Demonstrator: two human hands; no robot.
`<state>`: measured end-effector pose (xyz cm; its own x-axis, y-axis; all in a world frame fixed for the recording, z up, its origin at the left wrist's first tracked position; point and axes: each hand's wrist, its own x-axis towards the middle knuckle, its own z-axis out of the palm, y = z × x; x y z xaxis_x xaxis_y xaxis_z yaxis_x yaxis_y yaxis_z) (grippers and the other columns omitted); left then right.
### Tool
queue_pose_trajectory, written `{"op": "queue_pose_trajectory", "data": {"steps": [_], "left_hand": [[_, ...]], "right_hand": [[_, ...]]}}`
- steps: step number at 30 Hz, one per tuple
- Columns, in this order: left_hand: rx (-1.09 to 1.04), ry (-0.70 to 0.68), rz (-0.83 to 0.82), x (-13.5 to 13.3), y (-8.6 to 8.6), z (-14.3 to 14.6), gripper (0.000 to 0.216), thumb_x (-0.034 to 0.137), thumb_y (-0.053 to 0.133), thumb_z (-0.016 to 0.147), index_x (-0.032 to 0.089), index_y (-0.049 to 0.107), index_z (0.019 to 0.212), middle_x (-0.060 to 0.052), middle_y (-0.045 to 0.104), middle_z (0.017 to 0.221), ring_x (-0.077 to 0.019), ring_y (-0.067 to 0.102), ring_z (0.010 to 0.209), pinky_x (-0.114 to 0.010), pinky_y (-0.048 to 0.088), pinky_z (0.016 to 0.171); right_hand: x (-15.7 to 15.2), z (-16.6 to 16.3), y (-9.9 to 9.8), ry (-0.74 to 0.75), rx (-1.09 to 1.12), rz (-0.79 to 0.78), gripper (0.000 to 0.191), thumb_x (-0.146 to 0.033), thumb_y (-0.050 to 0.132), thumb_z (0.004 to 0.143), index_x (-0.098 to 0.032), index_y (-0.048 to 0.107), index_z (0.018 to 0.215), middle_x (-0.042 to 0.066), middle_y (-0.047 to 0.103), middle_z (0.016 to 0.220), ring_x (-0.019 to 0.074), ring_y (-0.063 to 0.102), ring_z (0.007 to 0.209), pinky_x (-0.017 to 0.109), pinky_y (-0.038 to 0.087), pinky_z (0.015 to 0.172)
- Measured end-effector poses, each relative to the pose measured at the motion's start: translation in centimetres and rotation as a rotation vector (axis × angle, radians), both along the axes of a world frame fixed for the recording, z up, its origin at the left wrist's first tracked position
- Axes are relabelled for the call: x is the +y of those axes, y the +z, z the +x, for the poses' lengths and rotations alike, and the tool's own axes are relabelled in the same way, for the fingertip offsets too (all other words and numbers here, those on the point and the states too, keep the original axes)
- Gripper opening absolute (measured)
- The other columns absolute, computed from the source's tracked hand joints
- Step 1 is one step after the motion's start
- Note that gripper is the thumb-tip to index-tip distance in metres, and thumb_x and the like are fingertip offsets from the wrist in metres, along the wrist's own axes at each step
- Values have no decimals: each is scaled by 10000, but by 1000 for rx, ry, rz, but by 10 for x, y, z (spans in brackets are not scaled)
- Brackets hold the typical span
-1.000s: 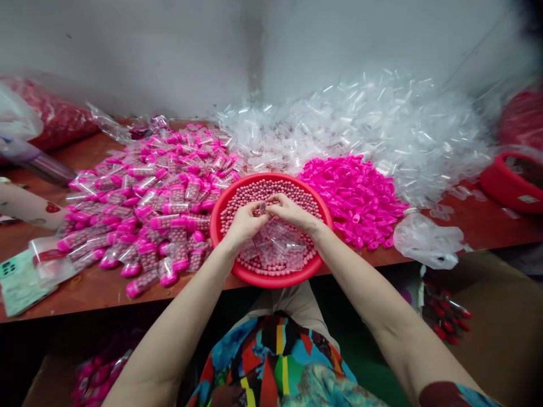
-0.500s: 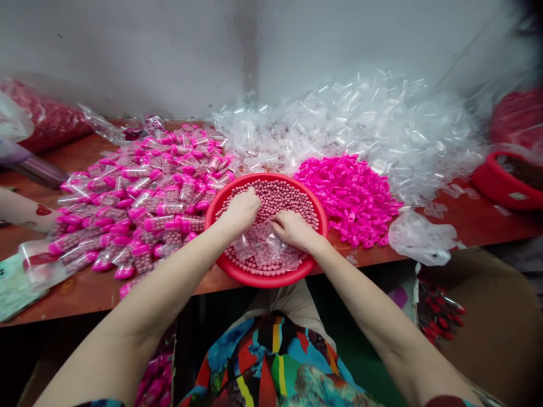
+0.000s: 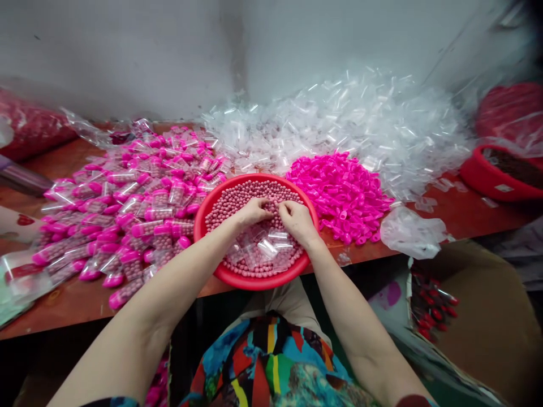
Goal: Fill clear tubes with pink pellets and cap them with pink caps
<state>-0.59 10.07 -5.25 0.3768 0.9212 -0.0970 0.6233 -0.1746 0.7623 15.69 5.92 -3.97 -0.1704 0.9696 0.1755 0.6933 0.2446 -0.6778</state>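
Note:
A red bowl point(image 3: 254, 280) full of small pink balls point(image 3: 231, 199) sits at the table's front edge, with a few clear empty tubes point(image 3: 265, 249) lying on the balls. Both my hands are over the bowl's middle, fingertips almost touching. My left hand point(image 3: 253, 211) is curled, fingers pinched down into the balls. My right hand point(image 3: 297, 220) is closed too, fingers bent round something small I cannot make out. A heap of bright pink caps point(image 3: 341, 192) lies just right of the bowl.
Filled tubes with pink caps point(image 3: 139, 198) cover the table left of the bowl. A big pile of clear empty tubes point(image 3: 352, 121) lies behind. A plastic bag point(image 3: 411, 232) and another red bowl point(image 3: 496, 178) are at the right. Another person's arm point(image 3: 14, 217) shows at far left.
My hands parted and dipped into the balls and tubes half a second ago, then came back together at the bowl's middle. The camera view has drifted a little to the right.

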Motion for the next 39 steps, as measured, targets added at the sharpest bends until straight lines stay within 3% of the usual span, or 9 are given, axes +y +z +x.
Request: {"op": "queue_pose_trajectory", "data": {"steps": [4, 10, 16, 19, 24, 29, 32, 36, 39], "left_hand": [[-270, 16, -58, -19, 19, -11, 263, 272, 640, 786, 121, 678, 998, -14, 627, 822, -136, 557, 739, -249, 453, 677], [-923, 131, -479, -64, 46, -22, 382, 264, 728, 781, 205, 681, 1156, -63, 658, 1116, -163, 609, 958, -298, 508, 814], [-1154, 199, -668, -92, 52, -14, 273, 178, 651, 802, 152, 711, 1067, -52, 690, 853, -164, 657, 760, -291, 536, 701], [-1200, 282, -668, -97, 49, -10, 196, 230, 578, 857, 122, 720, 939, -57, 687, 773, -148, 637, 688, -288, 538, 685], [-1029, 274, -514, -100, 40, -4, 348, 459, 574, 892, 136, 701, 867, -52, 683, 733, -118, 584, 581, -233, 445, 555], [-815, 282, -360, -104, 42, -3, 468, 579, 531, 898, 138, 683, 858, -23, 623, 624, -103, 520, 498, -226, 318, 464], [-814, 288, -391, -103, 43, -5, 461, 577, 540, 896, 141, 687, 871, -16, 617, 614, -101, 523, 484, -222, 313, 455], [-948, 337, -551, -101, 43, -7, 443, 557, 568, 878, 132, 689, 841, -41, 646, 643, -107, 543, 475, -219, 332, 441], [-1036, 394, -659, -101, 49, -9, 373, 498, 619, 857, 132, 680, 821, -53, 655, 633, -119, 564, 482, -211, 329, 426]], "right_hand": [[4, 2, -2, -58, 274, 42, 305, -265, 424, 929, -172, 681, 1064, 61, 733, 936, 174, 652, 795, 277, 494, 728], [-1, -1, 6, 85, 485, 64, 312, -229, 458, 902, -200, 674, 1125, 62, 717, 1009, 170, 659, 799, 324, 546, 775], [-17, 7, 28, 356, 336, 176, 338, -107, 450, 875, -212, 719, 1050, 60, 679, 1019, 179, 636, 975, 356, 509, 917], [-28, 16, 38, 463, 236, 127, 348, -113, 480, 889, -231, 704, 1128, 55, 651, 1025, 175, 621, 990, 345, 504, 909], [-39, 21, 44, 552, 164, 76, 353, -165, 550, 898, -212, 640, 1237, 63, 650, 1069, 175, 624, 969, 328, 502, 894], [-39, 17, 41, 562, 141, -31, 218, -190, 587, 879, -196, 639, 1091, 22, 662, 924, 154, 603, 799, 298, 485, 748], [-38, 15, 35, 538, 303, -207, 118, -254, 652, 850, -199, 591, 935, -24, 604, 790, 128, 562, 711, 266, 454, 662], [-38, 10, 26, 438, 656, -452, 283, -375, 733, 795, -218, 510, 871, -66, 561, 712, 79, 483, 552, 212, 366, 506], [-36, 12, 26, 307, 725, -464, 320, -454, 715, 804, -226, 537, 939, -61, 584, 740, 64, 434, 492, 206, 327, 458]]}}
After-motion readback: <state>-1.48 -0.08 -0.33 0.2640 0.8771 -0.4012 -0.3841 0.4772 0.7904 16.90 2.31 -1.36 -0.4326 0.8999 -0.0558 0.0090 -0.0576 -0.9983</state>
